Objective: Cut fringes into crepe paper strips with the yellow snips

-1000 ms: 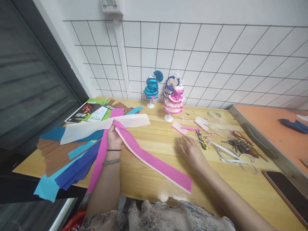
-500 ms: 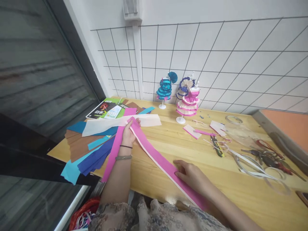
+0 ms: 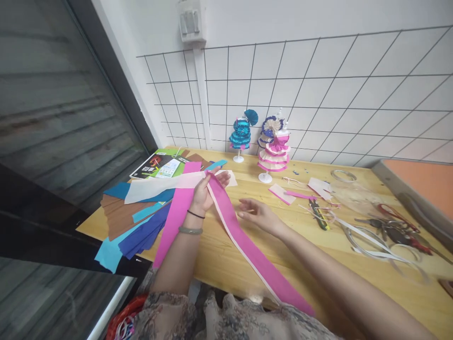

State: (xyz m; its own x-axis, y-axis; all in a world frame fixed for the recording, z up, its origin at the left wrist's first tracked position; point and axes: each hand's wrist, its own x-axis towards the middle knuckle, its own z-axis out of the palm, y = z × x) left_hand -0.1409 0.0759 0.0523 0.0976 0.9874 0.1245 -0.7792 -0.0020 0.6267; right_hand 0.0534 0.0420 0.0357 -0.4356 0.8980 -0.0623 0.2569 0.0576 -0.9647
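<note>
My left hand holds the upper end of a long pink strip with a white edge, its thumb over the strip and its other fingers stretched out beneath. From there the strip runs down to the right, over the table's front edge. My right hand is just right of the strip, fingers apart, with nothing in it. Under and beside my left hand lie a cream strip and a plain pink strip.
Blue, brown and turquoise strips fan out at left, near a green-black booklet. Small paper-dressed figures stand at the back. Pliers, wire rings, keys and paper scraps lie at right.
My left hand has moved right with the strip's end, and its fingers have spread. My right hand has left the strip and moved up and left.
</note>
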